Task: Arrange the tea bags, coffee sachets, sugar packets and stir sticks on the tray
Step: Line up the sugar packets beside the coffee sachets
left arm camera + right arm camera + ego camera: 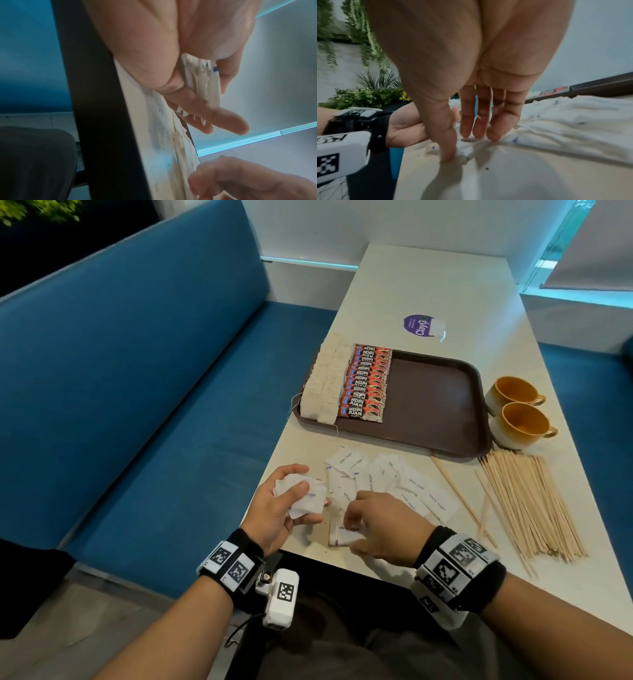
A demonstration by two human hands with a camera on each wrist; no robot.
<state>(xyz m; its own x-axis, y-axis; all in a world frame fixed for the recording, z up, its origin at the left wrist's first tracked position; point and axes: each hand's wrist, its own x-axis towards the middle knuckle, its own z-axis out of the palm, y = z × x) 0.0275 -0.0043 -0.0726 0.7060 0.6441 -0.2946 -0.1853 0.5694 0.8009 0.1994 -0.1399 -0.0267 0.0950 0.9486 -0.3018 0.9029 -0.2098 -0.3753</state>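
Step in hand: collecting the sugar packets [394, 484]. The tea bags [325, 380] and coffee sachets [366, 381] already lie in rows along the left side of the tray [435, 398]; the rest of the tray floor is bare. The loose packets lie scattered on the tabletop [428, 285] between the tray and the near edge.

The left hand [284, 508] holds a small stack of packets [305, 496] above the near left corner, thumb and fingers [223, 117] clamped on it. The right hand [376, 525] rests on one packet [346, 534] at the near edge; its fingers [481, 115] are straight and together, tips pressing the paper, thumb beside them.

Next move, as judged: lift this flat packet, add it to the stack, and repeat. Thin paper on a smooth surface probably needs sliding or an edge pinch.

The stir sticks [524, 505] lie in a loose pile toward the near right, untouched. Two cups [517, 412] stand just right of the tray. A blue bench [154, 388] runs along the left edge; a white wall and a window close the far end.
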